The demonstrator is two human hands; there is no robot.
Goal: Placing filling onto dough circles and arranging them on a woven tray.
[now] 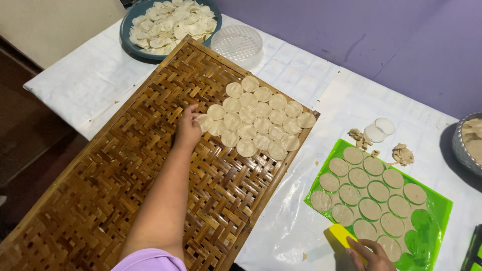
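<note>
Two hands work over a white-covered surface [301, 80] set against a purple wall. Across its left part lies a large woven bamboo tray [125, 175], bearing a cluster of pale round dough discs [261, 123] laid close together, edges overlapping, near its far right corner. Beyond the tray's far end stand a blue-grey bowl [125, 30] heaped with more pale discs and, just beside it, a clear round plastic lid [237, 42]. To the right of the tray lies a bright green plastic mat [432, 216] covered with rows of flat dough discs [369, 188], and past its far edge are torn dough scraps [402, 154] and a small round white cutter [380, 129]. A metal bowl [459, 145] with dough sits at the right edge.

The left hand [188, 128] reaches over the tray, its fingers curled around one thin round dough disc [205, 122] at the left edge of the cluster, touching its neighbours. The right hand [369, 253] is at the mat's near edge, fingers closed on a flat yellow plastic scraper [343, 235] whose blade rests against the mat.
</note>
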